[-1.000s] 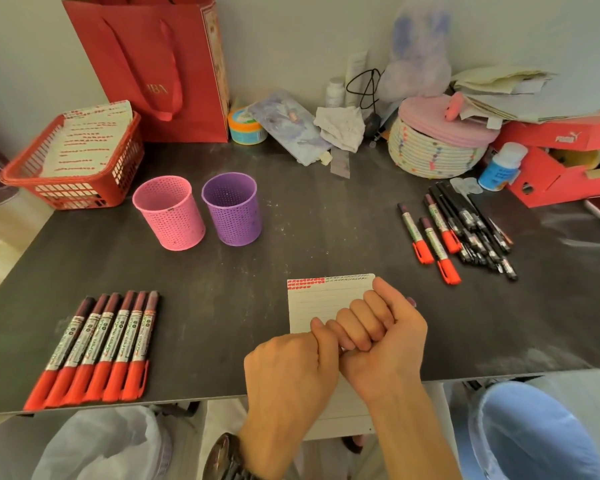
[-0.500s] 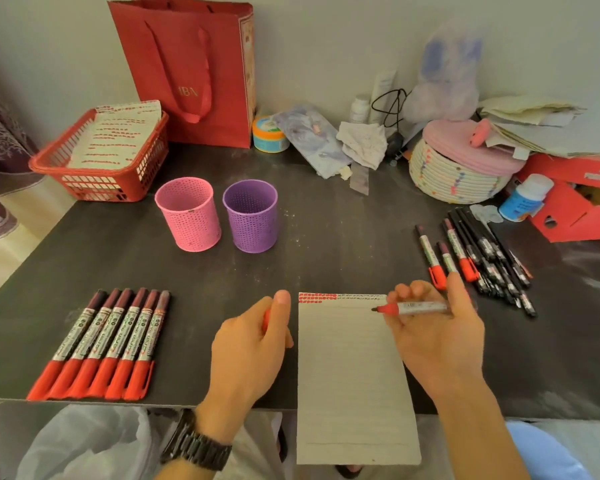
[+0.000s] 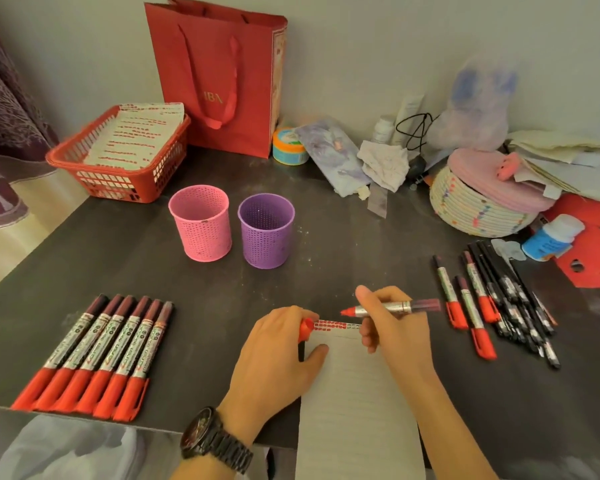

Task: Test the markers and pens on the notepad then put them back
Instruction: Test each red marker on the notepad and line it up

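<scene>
The table [image 3: 326, 244] was dark and matt. The notepad [image 3: 357, 393] was matt paper. The pink cup [image 3: 201, 226] and purple cup [image 3: 265, 233] were perforated plastic, the red basket [image 3: 118, 183] glossy plastic. The marker [image 3: 399, 306] had a shiny barrel; its cap [image 3: 305, 330] was smooth red plastic. The watch band [image 3: 222, 445] was perhaps metal.

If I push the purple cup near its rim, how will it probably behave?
The purple cup looks empty and perforated, so probably light. Upright and tall, it may tip rather than slide; lying down, it would likely roll.
</scene>
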Motion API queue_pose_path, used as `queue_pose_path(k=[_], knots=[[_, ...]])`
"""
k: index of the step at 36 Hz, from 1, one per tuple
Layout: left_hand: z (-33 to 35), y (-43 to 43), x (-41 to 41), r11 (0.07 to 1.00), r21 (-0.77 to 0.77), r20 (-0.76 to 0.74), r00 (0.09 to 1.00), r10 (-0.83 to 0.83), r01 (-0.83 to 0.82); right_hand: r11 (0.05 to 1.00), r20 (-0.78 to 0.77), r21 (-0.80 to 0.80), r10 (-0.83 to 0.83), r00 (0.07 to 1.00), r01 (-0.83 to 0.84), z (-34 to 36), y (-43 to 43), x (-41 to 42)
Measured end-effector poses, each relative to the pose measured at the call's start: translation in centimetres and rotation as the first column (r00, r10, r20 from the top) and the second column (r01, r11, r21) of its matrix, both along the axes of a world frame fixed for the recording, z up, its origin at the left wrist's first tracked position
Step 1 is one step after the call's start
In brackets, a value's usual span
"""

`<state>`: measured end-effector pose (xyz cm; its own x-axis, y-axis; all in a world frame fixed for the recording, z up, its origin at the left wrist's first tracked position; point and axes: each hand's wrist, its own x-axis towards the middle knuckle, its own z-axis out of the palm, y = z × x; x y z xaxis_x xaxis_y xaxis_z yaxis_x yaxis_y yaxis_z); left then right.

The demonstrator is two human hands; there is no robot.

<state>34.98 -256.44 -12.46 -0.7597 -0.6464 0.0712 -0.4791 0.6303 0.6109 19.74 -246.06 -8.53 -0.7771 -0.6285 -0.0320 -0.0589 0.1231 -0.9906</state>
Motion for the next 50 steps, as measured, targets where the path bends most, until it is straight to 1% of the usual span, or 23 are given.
queue_pose_path(k=[3, 9, 12, 15, 23, 34, 40, 50], knots=[[-0.2, -0.1, 0.1, 1.0, -0.012, -0.001, 1.0, 0.004, -0.004, 0.999, -0.063, 0.024, -0.022, 0.998, 0.024, -1.1, -0.7, -0.2], [-0.3, -0.3, 0.0, 1.0, -0.014, -0.014, 1.0, -0.004, 0.004, 0.996, -0.083, -0.007, -0.094, 0.992, 0.094, -2.2, -0.7, -0.2], [-0.3, -0.4, 0.0, 1.0, -0.009, -0.016, 1.0, 0.004, -0.004, 0.991, -0.133, 0.011, -0.133, 0.982, 0.136, -2.6, -0.8, 0.0], [-0.4, -0.5, 0.0, 1.0, 0.002, -0.027, 1.0, 0.011, -0.011, 0.985, -0.147, 0.039, -0.162, 0.976, 0.169, -2.7, -0.9, 0.0], [-0.3, -0.5, -0.3, 0.999, 0.036, -0.037, 0.999, 0.032, -0.031, 0.986, -0.217, 0.085, -0.124, 0.968, 0.146, -2.7, -1.0, 0.1], [-0.6, -0.7, -0.4, 0.996, 0.069, -0.019, 0.998, 0.059, -0.057, 0.983, -0.265, 0.109, -0.115, 0.957, 0.148, -2.6, -1.1, 0.2], [-0.6, -0.7, -0.5, 0.995, 0.085, -0.012, 0.998, 0.059, -0.058, 0.98, -0.269, 0.144, -0.097, 0.958, 0.14, -2.4, -1.2, 0.2], [-0.6, -0.8, -0.4, 0.993, 0.099, -0.001, 0.998, 0.061, -0.061, 0.979, -0.287, 0.147, -0.097, 0.953, 0.144, -2.4, -1.1, 0.3]])
